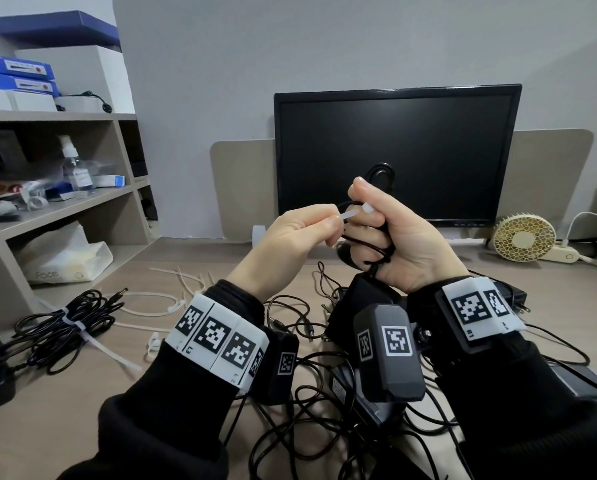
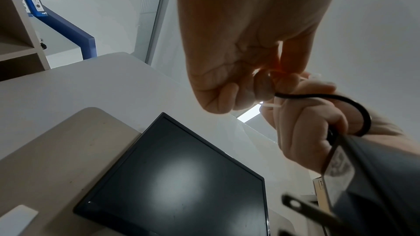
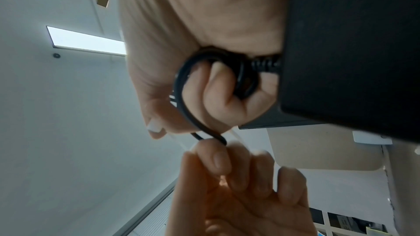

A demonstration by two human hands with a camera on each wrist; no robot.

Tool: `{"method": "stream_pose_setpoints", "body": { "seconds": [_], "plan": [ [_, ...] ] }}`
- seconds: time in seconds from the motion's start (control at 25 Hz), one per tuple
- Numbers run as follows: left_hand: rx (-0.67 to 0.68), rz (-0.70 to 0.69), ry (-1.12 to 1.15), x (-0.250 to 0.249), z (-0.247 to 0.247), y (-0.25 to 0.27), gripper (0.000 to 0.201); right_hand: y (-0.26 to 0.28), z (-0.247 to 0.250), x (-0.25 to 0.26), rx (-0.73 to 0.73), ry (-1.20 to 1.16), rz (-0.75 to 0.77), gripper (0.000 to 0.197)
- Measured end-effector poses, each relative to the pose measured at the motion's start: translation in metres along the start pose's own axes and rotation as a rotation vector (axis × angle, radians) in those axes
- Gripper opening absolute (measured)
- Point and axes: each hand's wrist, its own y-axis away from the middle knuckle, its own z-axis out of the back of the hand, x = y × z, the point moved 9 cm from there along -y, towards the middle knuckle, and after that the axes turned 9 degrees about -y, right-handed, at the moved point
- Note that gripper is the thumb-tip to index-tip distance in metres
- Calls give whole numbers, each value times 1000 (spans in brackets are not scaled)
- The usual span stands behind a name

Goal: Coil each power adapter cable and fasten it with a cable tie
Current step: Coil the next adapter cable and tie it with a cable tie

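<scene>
Both hands are raised in front of the monitor. My right hand (image 1: 370,220) grips a coiled black cable (image 1: 382,174), whose loops stick out above and below the fist. Its black adapter block (image 1: 359,299) hangs under the wrist, also showing as the adapter (image 3: 352,51) in the right wrist view. A white cable tie (image 1: 458,213) crosses the coil, its head against the right fingers. My left hand (image 1: 326,225) pinches the tie's tail between thumb and forefinger. From the left wrist, the left hand (image 2: 250,87) meets the cable (image 2: 318,96) and the adapter's plug prongs (image 2: 302,209).
A tied cable bundle (image 1: 65,320) lies at the desk's left. Loose white ties (image 1: 186,282) are scattered behind the left wrist. Tangled cables and adapters (image 1: 307,393) cover the desk below the hands. A monitor (image 1: 394,150), a small fan (image 1: 524,237) and shelves (image 1: 65,202) stand around.
</scene>
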Motion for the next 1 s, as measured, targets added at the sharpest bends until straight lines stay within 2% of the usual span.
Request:
{"method": "stream_pose_setpoints", "body": {
  "seconds": [0.36, 0.64, 0.76, 1.0],
  "plan": [
    [43, -36, 63, -5, -4, 1, 28, -3, 1, -2, 16, -12, 12, 30],
    [26, 20, 169, 3, -5, 0, 18, -1, 0, 4, -6, 60, 55, 25],
    [6, 62, 239, 8, -5, -1, 20, -1, 0, 7, -30, 126, 89, 32],
    [-25, 87, 298, 13, -8, -3, 20, -5, -1, 5, -22, 147, 123, 27]
  ]
}}
